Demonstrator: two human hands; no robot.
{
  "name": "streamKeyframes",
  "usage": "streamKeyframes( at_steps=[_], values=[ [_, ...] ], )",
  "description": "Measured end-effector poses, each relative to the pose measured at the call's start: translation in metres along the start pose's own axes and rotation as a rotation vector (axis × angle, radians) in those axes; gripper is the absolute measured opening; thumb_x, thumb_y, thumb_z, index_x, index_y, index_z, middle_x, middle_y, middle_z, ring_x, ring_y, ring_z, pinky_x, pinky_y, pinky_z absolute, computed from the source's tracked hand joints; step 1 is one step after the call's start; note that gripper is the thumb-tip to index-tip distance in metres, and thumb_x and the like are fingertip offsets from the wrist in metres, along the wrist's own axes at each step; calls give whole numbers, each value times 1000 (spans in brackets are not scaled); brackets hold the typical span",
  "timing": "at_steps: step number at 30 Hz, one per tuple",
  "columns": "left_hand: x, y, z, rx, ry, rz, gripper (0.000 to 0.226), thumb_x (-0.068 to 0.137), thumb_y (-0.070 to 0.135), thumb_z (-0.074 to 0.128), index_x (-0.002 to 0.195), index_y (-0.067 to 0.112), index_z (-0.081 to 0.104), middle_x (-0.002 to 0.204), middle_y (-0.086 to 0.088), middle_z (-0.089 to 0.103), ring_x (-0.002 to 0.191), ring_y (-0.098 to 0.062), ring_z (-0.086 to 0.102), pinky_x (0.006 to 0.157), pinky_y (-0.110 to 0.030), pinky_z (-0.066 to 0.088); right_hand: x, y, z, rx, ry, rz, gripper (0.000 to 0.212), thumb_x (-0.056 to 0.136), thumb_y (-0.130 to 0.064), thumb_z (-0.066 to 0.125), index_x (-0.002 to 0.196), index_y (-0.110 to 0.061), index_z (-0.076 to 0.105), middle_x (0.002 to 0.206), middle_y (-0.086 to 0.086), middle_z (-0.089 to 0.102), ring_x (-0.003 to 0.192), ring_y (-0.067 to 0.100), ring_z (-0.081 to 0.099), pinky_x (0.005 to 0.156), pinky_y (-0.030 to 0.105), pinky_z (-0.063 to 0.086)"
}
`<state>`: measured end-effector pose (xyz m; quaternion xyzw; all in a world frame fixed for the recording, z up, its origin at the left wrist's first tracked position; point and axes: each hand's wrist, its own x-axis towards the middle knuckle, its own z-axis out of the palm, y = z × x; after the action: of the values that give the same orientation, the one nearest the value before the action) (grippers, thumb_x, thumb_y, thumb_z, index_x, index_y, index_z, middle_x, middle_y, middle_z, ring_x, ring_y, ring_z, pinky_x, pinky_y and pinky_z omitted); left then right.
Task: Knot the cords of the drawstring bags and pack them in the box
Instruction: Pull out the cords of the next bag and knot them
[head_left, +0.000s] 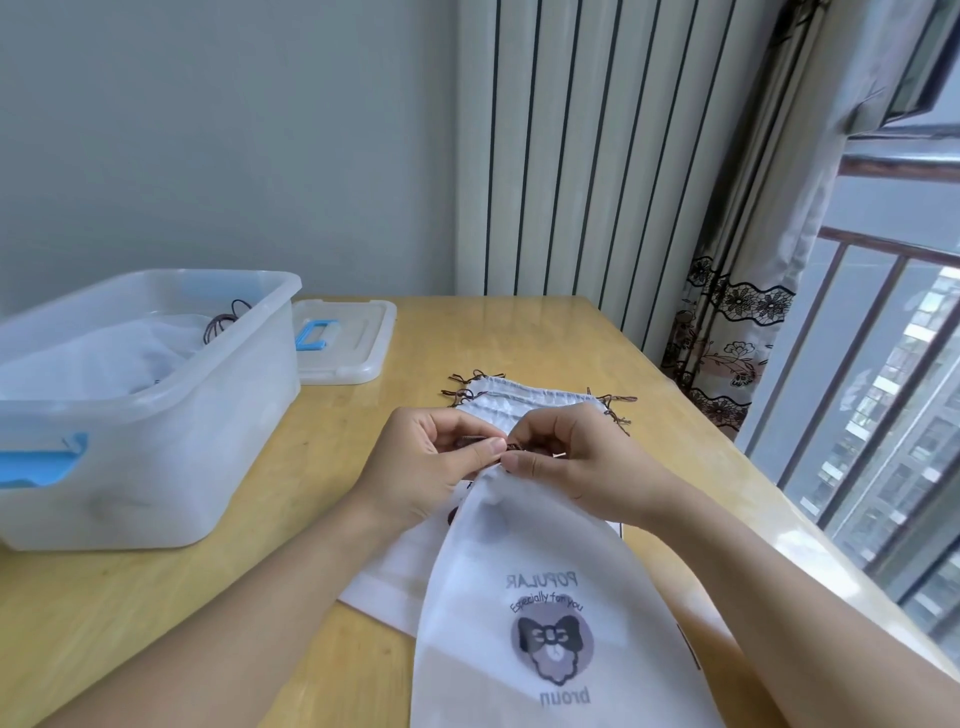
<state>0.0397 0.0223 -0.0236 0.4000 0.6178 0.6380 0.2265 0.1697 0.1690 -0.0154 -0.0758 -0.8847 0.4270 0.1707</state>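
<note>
Bag in hand: nearest us is a white drawstring bag (550, 597) printed with a bow-and-face logo, its body draping toward us over the table's near edge and its gathered mouth lifted between our hands.
Left hand: our left hand (436, 462) has thumb and fingers curled, pinching the brown cord (511, 447) at the bag's mouth.
Right hand: our right hand (566, 457) meets the left, fingertips pinched on the same cord and the cloth edge; the two hands touch.
Knot: we cannot tell whether it is formed, as our fingers hide it.
Waiting bags: more white bags (524, 397) lie flat in a stack under and beyond our hands, near the middle of the wooden table (322, 447), cord ends fraying out at both sides.
Box: a clear plastic box (156, 415) with blue latches sits at the table's left edge, already holding white bags with cords.
Lid: its lid (345, 340) rests just behind the box, toward the far edge.
Handling: we judge the cloth light, limp and a little slippery; the thin cord is best pinched close to the mouth, the bag then carried by its gathered neck.
</note>
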Motion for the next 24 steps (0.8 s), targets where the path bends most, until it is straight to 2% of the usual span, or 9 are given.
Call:
streamKeyframes(
  at_steps=[3,6,10,14,16,18,22,24],
  values=[
    [1,0,0,-59,9,-36,9,83,-3,74,92,-3,75,78,-14,75,65,-10,68,63,-16,54,0,-2,0,-158,43,-45,15,96,-23,68,82,-21,64,70,-8,58,64,6,47,62,25,39],
    [1,0,-1,-82,-13,-36,16,84,-2,74,98,4,75,75,-17,67,65,-14,66,66,-19,55,0,-4,1,-314,57,-129,17,98,-19,62,82,-24,59,74,-13,56,70,7,50,64,22,39],
    [1,1,-5,-163,-52,-29,29,86,-5,69,111,9,71,90,-17,75,80,-17,72,75,-21,56,0,-6,0,-386,78,-200,22,101,-12,53,80,-18,56,74,-10,55,73,9,49,66,25,39],
    [1,1,-7,-178,-78,-32,30,88,-7,66,115,6,69,101,-13,77,97,-17,74,83,-20,56,0,-4,5,-216,125,-122,24,103,-11,51,79,-11,55,71,-6,52,68,7,44,65,28,38],
    [1,1,-6,-169,-35,-38,25,86,-4,69,111,3,71,100,-14,77,92,-17,74,79,-19,56,0,-4,9,-85,136,-73,25,104,-16,49,81,-11,55,72,-3,51,70,9,43,66,33,38],
    [2,-1,-6,-164,19,-50,19,84,3,73,103,-1,73,96,-15,77,84,-18,73,72,-19,55,0,-7,12,-7,138,-66,26,103,-24,47,80,-14,54,72,-8,48,69,10,42,65,31,36],
    [0,-5,-3,-94,60,-20,12,81,8,78,92,6,78,94,-7,78,89,-18,74,81,-27,57,1,-12,18,58,121,-79,27,99,-30,46,78,-15,54,70,-12,48,68,8,43,65,26,36],
    [0,-4,-1,-19,93,27,9,81,6,79,88,13,81,91,0,79,88,-14,75,80,-25,56,2,-10,18,56,132,-63,29,102,-28,47,78,-14,55,71,-10,48,68,9,43,65,27,35]
  ],
)
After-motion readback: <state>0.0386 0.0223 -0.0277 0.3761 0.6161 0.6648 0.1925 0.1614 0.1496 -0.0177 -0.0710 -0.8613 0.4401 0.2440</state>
